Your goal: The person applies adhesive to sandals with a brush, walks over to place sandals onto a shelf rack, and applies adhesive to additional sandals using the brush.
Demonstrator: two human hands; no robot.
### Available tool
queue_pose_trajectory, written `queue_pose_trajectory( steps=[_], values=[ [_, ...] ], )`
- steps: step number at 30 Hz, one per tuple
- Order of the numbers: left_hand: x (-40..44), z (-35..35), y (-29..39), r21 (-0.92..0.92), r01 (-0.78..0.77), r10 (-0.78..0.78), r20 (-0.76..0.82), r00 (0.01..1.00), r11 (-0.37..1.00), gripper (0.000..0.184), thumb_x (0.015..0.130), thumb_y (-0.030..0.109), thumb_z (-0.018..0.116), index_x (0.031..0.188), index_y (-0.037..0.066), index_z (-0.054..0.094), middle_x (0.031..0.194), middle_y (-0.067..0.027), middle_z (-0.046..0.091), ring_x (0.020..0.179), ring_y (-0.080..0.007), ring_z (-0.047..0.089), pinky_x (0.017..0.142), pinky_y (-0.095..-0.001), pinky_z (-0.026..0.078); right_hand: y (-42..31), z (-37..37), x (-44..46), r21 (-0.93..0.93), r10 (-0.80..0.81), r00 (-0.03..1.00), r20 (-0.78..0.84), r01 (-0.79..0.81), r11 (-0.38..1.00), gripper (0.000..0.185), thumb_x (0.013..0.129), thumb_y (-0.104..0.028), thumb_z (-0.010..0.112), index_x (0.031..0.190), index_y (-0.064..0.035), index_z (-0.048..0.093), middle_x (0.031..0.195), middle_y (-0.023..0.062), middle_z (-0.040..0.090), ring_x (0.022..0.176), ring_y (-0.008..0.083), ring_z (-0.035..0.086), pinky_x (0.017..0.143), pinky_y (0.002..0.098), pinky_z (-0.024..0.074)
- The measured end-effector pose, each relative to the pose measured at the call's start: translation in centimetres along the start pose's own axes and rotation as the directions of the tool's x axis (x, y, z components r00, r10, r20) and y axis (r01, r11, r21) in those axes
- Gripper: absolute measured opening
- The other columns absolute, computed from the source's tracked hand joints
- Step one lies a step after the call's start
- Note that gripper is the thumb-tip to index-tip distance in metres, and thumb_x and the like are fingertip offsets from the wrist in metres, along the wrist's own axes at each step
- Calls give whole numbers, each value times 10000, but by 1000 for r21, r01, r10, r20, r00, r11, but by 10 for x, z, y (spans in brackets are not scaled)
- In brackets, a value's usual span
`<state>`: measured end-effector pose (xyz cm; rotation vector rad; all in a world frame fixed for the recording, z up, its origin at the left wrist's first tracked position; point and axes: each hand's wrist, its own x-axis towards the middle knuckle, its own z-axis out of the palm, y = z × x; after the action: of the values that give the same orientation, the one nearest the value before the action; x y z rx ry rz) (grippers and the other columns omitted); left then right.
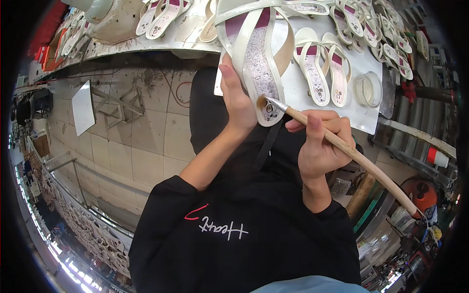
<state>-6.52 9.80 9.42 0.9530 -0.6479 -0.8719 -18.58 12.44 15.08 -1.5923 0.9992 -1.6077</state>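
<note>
A white sandal with a speckled insole and dark red patches is held up by my left hand, whose fingers wrap its side and go partly out of sight behind it. My right hand grips a brush by its long wooden handle. The brush's brown bristles touch the insole near the sandal's lower end, where small round decorations show. Just right of the held sandal, a pair of similar sandals lies on a white sheet. A clear round dish stands beside that pair.
Several more sandals cover the workbench at the upper right, others its back left. A metal rack stands right of the bench. Left of my body, the tiled floor holds a metal frame and a white board.
</note>
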Motion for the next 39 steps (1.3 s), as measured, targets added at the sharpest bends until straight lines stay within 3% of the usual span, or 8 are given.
queue_pose_trajectory(
  steps=[7,8,10,14,17,24,33,39],
  values=[
    [-15,10,11,-63,67,-62,71,996,996,667,974,560,137,1276,25,398,1140,-87,549,1055,-164,524,942,-314,400,2,-3,9,-33,-61,998,-18,60,998,210,850,-61,665,743,15,502,689,158,650,531,135,613,491,204,485],
    [-16,10,13,-64,64,-59,72,996,996,667,974,560,137,1276,25,398,1140,-87,549,1055,-164,524,942,-314,400,2,-4,11,17,-108,994,-27,109,994,197,858,-67,655,791,23,494,732,181,650,561,153,626,514,220,504],
    [-16,11,21,-181,230,-214,107,971,956,658,972,560,149,1281,25,374,1105,-112,560,981,-157,568,845,-297,468,0,-6,15,70,-156,987,-36,158,985,192,866,-73,645,839,32,486,775,205,650,592,172,640,538,236,522],
    [-15,16,33,-320,399,-389,100,916,859,745,929,644,108,1249,40,404,1038,-94,584,917,-153,585,813,-283,480,-9,-12,16,-112,-214,974,70,221,969,196,913,-89,568,930,42,424,930,279,601,703,274,666,646,336,579],
    [-19,18,33,-291,382,-369,99,924,877,764,915,668,102,1249,48,397,1025,-89,583,914,-150,581,817,-283,480,-8,-11,15,-287,-198,959,204,252,924,181,841,73,597,985,59,488,1013,263,589,869,300,662,743,339,575],
    [-28,21,37,-228,383,-354,158,922,895,753,916,663,93,1245,52,386,1046,-80,569,928,-139,574,824,-284,478,2,3,26,-297,-256,939,228,318,901,181,809,45,666,945,40,546,983,218,631,854,232,657,700,277,557],
    [-30,30,46,-318,362,-323,169,931,876,752,914,662,96,1223,42,387,1038,-90,573,902,-152,593,805,-291,502,11,13,31,-224,-270,935,228,320,920,167,806,40,673,924,32,556,972,199,645,846,216,661,686,261,549],
    [-30,26,43,-178,312,-283,173,944,933,745,918,657,107,1217,36,390,1024,-83,582,908,-149,603,776,-288,510,10,11,32,-307,-244,951,188,293,905,132,813,45,661,907,43,568,962,196,650,831,211,665,694,260,546]
  ],
)
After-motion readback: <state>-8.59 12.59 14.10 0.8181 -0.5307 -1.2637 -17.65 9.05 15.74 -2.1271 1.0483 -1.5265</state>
